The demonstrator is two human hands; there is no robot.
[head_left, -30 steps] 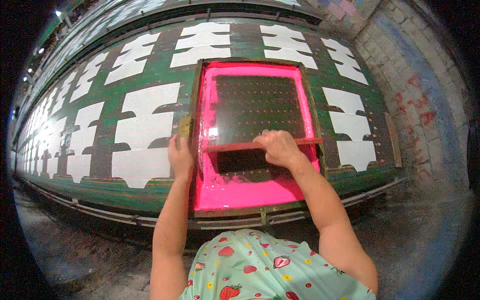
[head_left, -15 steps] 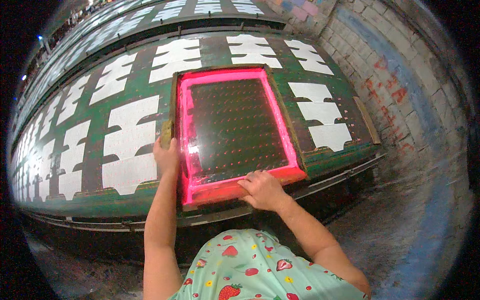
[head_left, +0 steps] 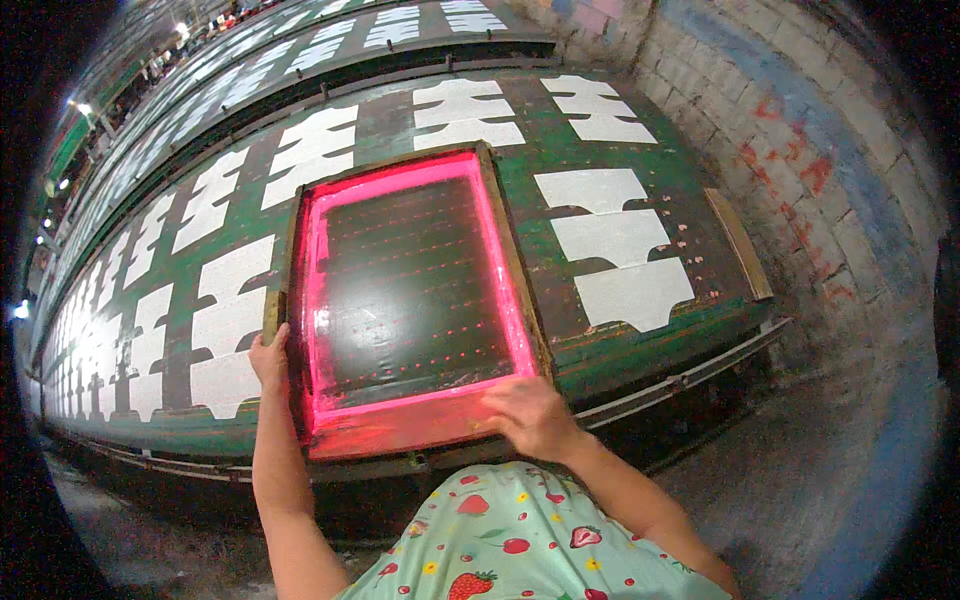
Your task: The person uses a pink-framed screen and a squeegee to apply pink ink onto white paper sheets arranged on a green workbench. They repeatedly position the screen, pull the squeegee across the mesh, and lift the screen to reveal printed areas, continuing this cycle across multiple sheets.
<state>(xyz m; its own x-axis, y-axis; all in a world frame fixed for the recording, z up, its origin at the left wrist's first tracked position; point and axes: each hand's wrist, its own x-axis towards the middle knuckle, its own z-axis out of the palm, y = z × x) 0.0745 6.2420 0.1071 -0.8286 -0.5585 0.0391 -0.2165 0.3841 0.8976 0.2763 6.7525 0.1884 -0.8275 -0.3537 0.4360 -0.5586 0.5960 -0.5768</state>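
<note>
A screen-printing frame point(head_left: 519, 300) with a dark mesh point(head_left: 410, 280) and bright pink borders is in front of me over the long green table. My left hand point(head_left: 270, 362) is closed around a small wooden block point(head_left: 272, 316) on the frame's left side. At the near end, my right hand point(head_left: 537, 418) grips the red-stained front rail point(head_left: 400, 428) close to its right corner; its fingers are slightly blurred. White cut fabric pieces point(head_left: 615, 240) lie flat on the table to the right of the frame, and more fabric pieces point(head_left: 232, 330) lie close to its left side.
The green table point(head_left: 640, 350) has a metal rail point(head_left: 680, 372) along its near edge. A wooden strip point(head_left: 738, 243) lies at its right end, beside a block wall point(head_left: 800, 180). Further rows of white pieces stretch left, and another table point(head_left: 400, 50) stands behind.
The frame has shifted left and toward me, with both hands still on it. More table shows between it and the white pieces on the right. The view has also shifted slightly.
</note>
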